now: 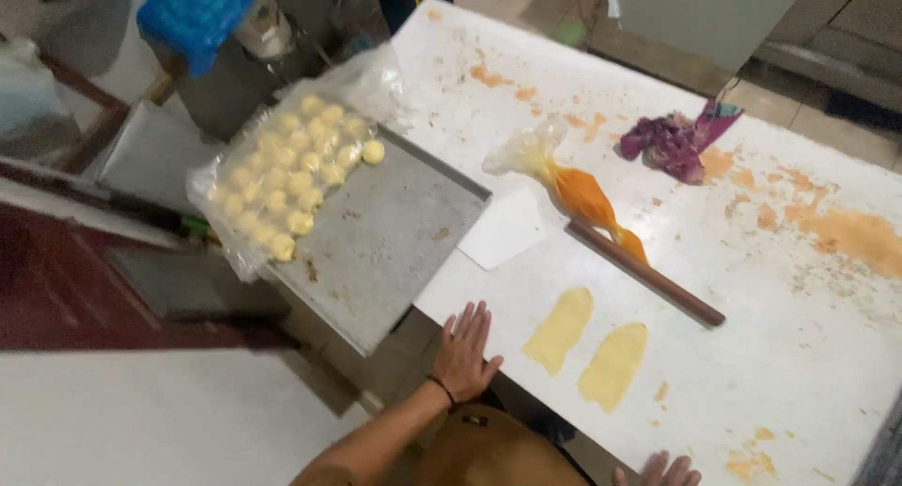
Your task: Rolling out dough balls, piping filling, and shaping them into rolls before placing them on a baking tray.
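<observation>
My right hand (658, 470) only shows its fingertips at the frame's bottom, so I cannot tell how it is set. My left hand (463, 350) lies flat with fingers spread apart, holding nothing, its palm over the near edge of the table (799, 354). Just right of it lie two dough ovals (558, 330) (613, 365), pale yellow, rolled thin, side by side and near the edge. I judge any handling should start from a thin end, fingers slid under flat, since sheets like these look likely to tear or stretch. Beyond them, the rolling pin (646, 272) lies slantwise, touching an orange-filled bag (583, 195). Past that sits a purple lump (672, 143). Left and ahead of my left hand, a tray (395, 242) overhangs the table's side edge, with dough balls (287, 180) under plastic at its far end. Open room is right of the ovals, though smeared orange.
</observation>
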